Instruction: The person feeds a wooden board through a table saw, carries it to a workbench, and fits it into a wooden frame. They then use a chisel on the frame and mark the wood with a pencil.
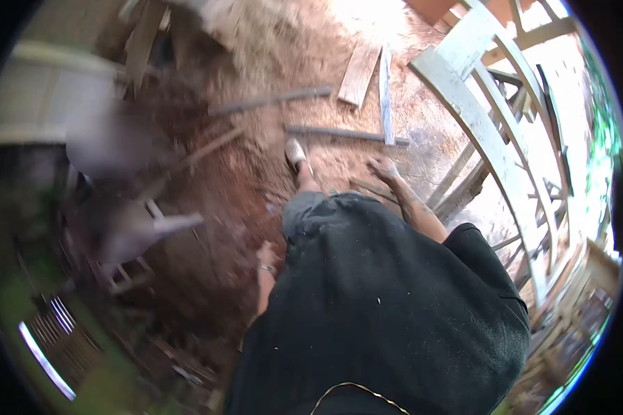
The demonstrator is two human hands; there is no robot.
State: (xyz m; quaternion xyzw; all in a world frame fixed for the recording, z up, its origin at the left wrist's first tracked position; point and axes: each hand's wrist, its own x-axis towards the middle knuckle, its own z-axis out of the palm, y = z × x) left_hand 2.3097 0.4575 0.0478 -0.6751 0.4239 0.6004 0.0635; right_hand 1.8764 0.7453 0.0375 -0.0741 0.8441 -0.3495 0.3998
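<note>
My right hand point(383, 168) hangs at my side over the dusty floor, its fingers loosely apart with nothing seen in them. It is nearest to a dark bar point(346, 133) lying on the ground. On the other side of my body, my left hand point(266, 256) hangs low above the reddish floor. Blur smears its fingers, so I cannot see whether it holds anything. Below me show a dark shirt point(374, 290) and one light shoe point(295, 152).
A wide board point(359, 75) and a narrow pale strip point(386, 93) lie ahead, with another bar point(273, 99) beside them. Long pale boards point(474, 131) form a raised wooden frame at right. Blurred chair-like furniture point(121, 228) stands at left.
</note>
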